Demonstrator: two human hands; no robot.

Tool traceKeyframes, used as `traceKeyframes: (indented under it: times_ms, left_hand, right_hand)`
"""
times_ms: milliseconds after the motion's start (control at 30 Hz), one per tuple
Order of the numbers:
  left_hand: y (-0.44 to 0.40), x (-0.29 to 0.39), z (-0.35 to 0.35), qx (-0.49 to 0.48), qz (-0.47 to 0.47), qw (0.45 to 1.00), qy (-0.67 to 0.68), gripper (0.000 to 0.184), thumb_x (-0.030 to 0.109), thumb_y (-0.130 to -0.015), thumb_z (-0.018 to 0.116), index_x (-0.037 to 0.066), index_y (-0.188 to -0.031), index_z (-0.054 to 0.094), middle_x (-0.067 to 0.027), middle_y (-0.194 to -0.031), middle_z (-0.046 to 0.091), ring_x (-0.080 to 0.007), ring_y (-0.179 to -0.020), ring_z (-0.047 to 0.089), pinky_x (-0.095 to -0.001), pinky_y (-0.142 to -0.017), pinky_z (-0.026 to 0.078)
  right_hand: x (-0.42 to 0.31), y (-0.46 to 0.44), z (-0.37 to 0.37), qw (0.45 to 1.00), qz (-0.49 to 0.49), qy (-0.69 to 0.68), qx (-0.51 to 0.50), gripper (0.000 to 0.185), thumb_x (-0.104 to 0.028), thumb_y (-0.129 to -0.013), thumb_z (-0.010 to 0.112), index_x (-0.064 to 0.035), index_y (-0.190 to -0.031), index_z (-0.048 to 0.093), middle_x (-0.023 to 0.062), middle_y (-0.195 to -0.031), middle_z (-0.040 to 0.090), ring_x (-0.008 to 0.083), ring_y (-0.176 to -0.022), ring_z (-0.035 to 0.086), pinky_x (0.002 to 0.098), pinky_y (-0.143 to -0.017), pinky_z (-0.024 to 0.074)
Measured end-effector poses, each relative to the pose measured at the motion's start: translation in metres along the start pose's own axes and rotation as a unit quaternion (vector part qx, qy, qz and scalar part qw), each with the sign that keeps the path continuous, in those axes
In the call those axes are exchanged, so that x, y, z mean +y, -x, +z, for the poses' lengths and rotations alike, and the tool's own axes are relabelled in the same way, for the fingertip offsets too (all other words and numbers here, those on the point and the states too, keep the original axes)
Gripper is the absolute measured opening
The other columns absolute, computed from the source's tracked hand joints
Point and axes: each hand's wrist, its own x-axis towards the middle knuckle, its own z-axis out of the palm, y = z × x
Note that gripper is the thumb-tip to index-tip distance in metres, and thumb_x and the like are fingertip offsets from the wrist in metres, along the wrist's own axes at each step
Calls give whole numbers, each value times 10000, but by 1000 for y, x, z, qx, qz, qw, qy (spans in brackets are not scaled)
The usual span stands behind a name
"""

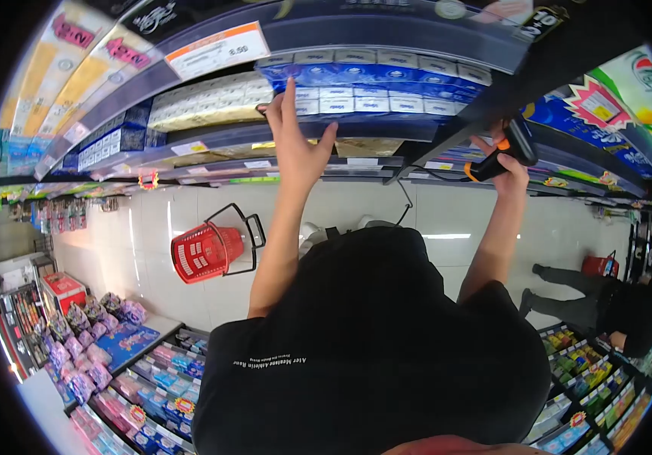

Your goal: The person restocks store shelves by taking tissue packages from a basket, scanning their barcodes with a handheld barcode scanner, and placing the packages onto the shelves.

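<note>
My left hand [298,148] reaches up to the shelf with its thumb held away from the fingers. Its fingertips rest against the left end of a row of blue-and-white tissue packs [375,76], stacked in two layers in clear wrap. It holds nothing that I can see. Beside it on the left lie cream-coloured packs [208,106] in a similar row. My right hand [509,173] is wrapped round a black and orange barcode scanner [519,142], just right of the dark shelf upright. A thin cable runs left from the scanner.
A red shopping basket [208,254] with black handles stands on the floor behind me at left. A price tag [216,50] hangs on the upper shelf edge. Another person [606,307] is at the far right, near a second red basket [600,265]. Stocked shelves run along behind.
</note>
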Motion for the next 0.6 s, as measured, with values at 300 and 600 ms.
traceKeyframes:
  times_ms: [300,600]
  left_hand:
    - [-8,-13,3,-36,25,999,-6,892,102,-703,856,-18,-1426,347,-191,-1301,477,-312,-1215,465,-405,-1088,355]
    - [-12,-11,-11,-55,-9,996,-71,703,16,-691,832,19,-1290,463,-189,-1186,486,-333,-1109,522,-405,-947,444]
  right_hand:
    - [-2,16,22,999,-17,31,13,561,-13,-704,665,13,-1258,580,130,-1135,643,299,-1143,604,658,-1049,403]
    - [16,24,11,997,14,64,40,577,2,-682,593,24,-1259,576,109,-1008,623,286,-1059,628,652,-1090,370]
